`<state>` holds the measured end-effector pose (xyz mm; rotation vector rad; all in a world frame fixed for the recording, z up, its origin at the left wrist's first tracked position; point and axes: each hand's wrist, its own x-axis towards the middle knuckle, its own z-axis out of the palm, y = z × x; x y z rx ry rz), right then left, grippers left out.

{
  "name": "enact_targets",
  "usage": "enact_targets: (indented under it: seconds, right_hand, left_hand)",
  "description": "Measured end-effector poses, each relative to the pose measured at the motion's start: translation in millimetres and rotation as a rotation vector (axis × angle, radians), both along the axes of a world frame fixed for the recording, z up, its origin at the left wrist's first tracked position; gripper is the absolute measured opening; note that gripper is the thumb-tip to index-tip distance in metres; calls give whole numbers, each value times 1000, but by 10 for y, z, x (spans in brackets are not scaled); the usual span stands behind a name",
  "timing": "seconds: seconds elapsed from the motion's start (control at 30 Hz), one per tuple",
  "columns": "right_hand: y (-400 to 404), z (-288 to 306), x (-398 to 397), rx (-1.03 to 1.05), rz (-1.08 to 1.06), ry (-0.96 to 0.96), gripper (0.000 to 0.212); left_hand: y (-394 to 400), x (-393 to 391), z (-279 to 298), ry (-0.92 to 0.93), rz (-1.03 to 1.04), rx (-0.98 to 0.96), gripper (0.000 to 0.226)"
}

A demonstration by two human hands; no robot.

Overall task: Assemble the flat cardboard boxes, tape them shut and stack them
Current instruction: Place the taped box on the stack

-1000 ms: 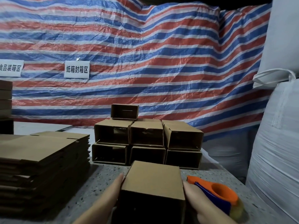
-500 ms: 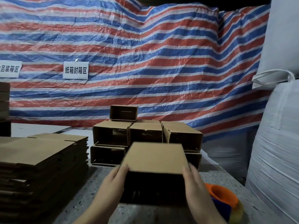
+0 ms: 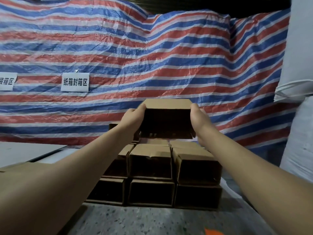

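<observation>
I hold an assembled brown cardboard box (image 3: 166, 119) in the air with both arms stretched forward. My left hand (image 3: 133, 116) grips its left side and my right hand (image 3: 199, 118) grips its right side, thumbs on the top edge. The box hangs just above the stack of assembled boxes (image 3: 150, 160), over the middle and right of its upper layer. The stack is two rows high with three boxes per row, open ends facing me. One more box (image 3: 113, 126) on top at the left is mostly hidden behind my left wrist.
The speckled grey table (image 3: 144, 221) carries the stack. The orange tape dispenser (image 3: 212, 232) peeks in at the bottom edge. Flat cardboard (image 3: 15, 167) lies at the left behind my forearm. A striped tarp (image 3: 152, 65) hangs behind; large white sacks (image 3: 298, 133) stand on the right.
Both hands lifted the box off the table near me and carried it forward and up to above the stack. The camera moved closer to the stack.
</observation>
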<state>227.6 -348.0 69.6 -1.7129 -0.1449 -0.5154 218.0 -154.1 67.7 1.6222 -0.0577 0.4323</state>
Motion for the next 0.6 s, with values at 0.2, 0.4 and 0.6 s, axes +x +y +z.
enact_targets:
  seconds: [0.2,0.4,0.6]
  right_hand:
    - [108,16,1385,47,53,82,64]
    - [186,-201,2478,52,26,199,64]
    - [266,-455,3084,63,44,262,60]
  left_hand:
    - [26,1225,-16,1,74,95,40]
    - [162,2196,-193,56,136,183,46]
    - [297,2717,-451,88,225,281,36]
